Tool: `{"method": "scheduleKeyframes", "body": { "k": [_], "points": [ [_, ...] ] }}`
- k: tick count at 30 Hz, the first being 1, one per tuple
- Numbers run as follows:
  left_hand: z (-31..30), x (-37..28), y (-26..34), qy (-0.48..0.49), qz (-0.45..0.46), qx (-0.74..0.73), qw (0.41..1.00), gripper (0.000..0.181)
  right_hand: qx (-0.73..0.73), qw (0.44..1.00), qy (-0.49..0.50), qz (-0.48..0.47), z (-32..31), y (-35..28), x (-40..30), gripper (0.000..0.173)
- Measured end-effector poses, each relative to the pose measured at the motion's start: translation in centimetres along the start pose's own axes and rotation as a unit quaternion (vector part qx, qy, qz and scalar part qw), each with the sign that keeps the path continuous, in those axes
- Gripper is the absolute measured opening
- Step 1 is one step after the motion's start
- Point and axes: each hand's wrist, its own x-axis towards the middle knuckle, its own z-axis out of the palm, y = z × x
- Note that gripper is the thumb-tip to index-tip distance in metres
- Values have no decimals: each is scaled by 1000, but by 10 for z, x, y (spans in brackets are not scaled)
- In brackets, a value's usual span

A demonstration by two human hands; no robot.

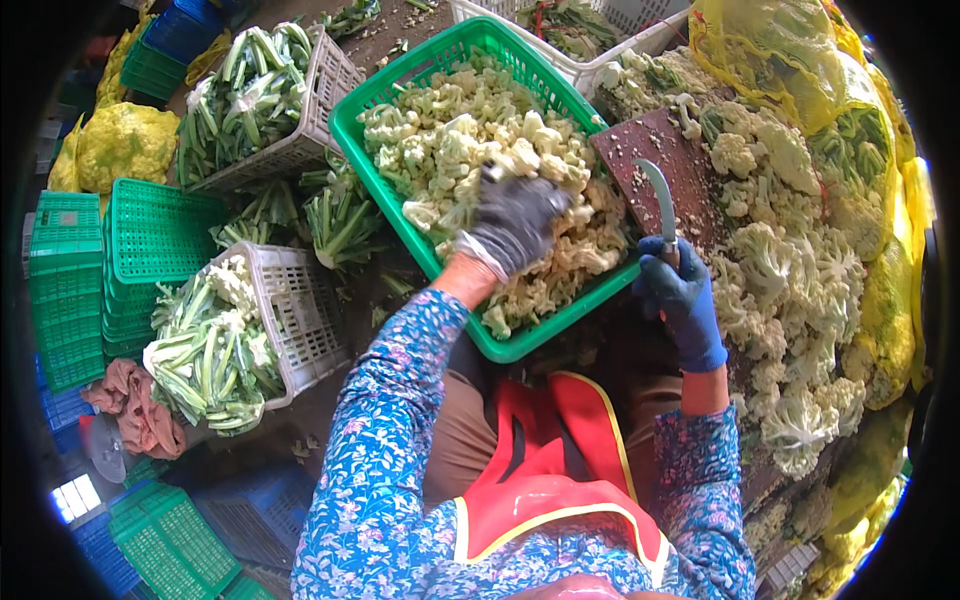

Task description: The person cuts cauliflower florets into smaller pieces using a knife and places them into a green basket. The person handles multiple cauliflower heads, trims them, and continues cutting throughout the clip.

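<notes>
My left hand (523,219), in a dark grey glove with a pale cuff, reaches over cut cauliflower florets (450,157) in a green plastic basket (360,172). It is blurred, its fingers are among the florets, and whether they grip any cannot be seen. My right hand (679,289), in a blue glove, is closed around the handle of a knife with a curved blade (660,191). The blade points upward, in front of a reddish-brown cutting board (649,161) strewn with crumbs. The board stands at the basket's right side.
Trimmed cauliflower heads (780,277) are heaped on the right, beside yellow mesh sacks (787,60). On the left, white crates (300,319) hold leaves and stalks (217,349). Stacked green crates (67,285) stand farther left. Another white crate (592,64) is behind the basket.
</notes>
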Motion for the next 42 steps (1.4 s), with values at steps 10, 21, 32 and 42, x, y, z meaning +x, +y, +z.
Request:
{"method": "scheduleKeyframes", "body": {
  "k": [10,21,32,42],
  "points": [
    [-3,50,-184,90,-255,74,960,54,1,1000,0,-17,4,-17,-4,17],
    [-6,105,-65,-83,101,115,985,86,-109,991,-5,-75,2,-6,-10,20],
    [-4,149,-136,32,-81,187,979,63,-78,996,14,-35,-5,-14,-15,21],
    [49,-25,32,32,168,48,984,57,-70,990,49,-111,-12,0,-22,23]
  ]
}}
